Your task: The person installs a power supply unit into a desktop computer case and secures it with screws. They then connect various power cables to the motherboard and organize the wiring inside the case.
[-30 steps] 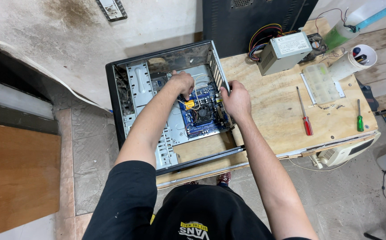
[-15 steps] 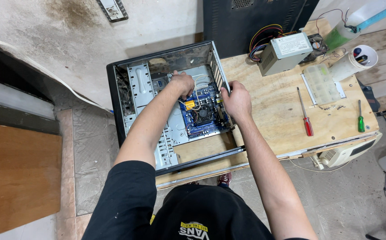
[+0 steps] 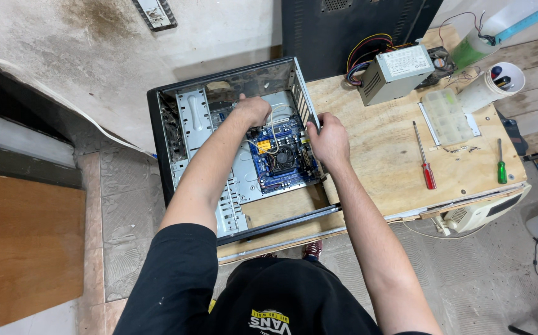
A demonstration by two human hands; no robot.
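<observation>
Plywood tops the workbench [image 3: 368,161], and on it an open desktop computer case [image 3: 164,133] lies on its side, its blue motherboard [image 3: 281,162] facing up inside; the left hand [image 3: 253,110] reaches into the case at about twelve o'clock from the board, fingers curled down onto pale thin cables [image 3: 273,127] that run toward a yellow connector [image 3: 264,146]; whether it pinches them or only presses on them I cannot tell; the right hand [image 3: 329,139] sits at three o'clock from the board, its fingers wrapped over the case's rear wall [image 3: 300,93], gripping the edge; against the earlier frames the left hand has shifted slightly toward the upper left, away from the yellow connector it covered before, so the connector and the dark cooler fan [image 3: 284,158] below it now show more plainly; the right hand keeps its place on the wall; the case itself has not moved; at one o'clock from the case a grey power supply [image 3: 396,73] rests with its coloured wire bundle trailing toward the dark panel behind; at three o'clock lie a clear plastic parts box [image 3: 445,115], a red-handled screwdriver [image 3: 424,155] and, further right, a green-handled screwdriver [image 3: 501,162], all well apart from both hands; a white cup [image 3: 489,87] holding tools stands near the bench's far right corner.
</observation>
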